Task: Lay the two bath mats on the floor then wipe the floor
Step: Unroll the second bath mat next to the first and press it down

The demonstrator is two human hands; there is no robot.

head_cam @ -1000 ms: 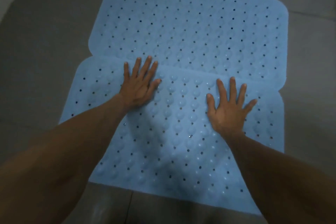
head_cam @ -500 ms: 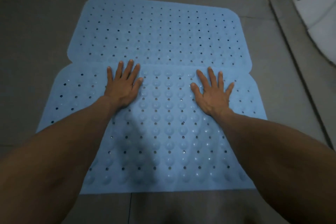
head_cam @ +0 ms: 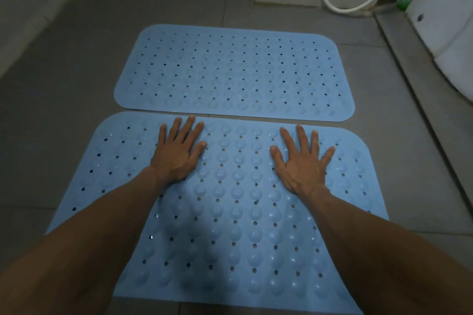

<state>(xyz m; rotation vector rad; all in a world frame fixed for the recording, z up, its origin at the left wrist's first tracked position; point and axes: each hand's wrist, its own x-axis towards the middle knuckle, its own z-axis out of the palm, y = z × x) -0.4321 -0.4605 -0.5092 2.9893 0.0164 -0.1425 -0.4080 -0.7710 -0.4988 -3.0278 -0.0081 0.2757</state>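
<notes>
- The left hand point(head_cam: 179, 153) lies palm-down on the near blue bath mat point(head_cam: 230, 212), fingers spread flat, gripping nothing.
- The right hand point(head_cam: 303, 161) lies likewise on the same mat, fingers splayed wide.
- The far blue bath mat point(head_cam: 235, 71) lies flat on the grey tiled floor point(head_cam: 64, 71), just beyond a narrow gap.

My forearms cover the near mat point(head_cam: 238, 212) at both lower sides; its near corners are hidden and its near edge is cut by the frame bottom. The white fixture point(head_cam: 450, 33) at right is cropped. The green item point(head_cam: 405, 0) beside it is too blurred to identify.
</notes>
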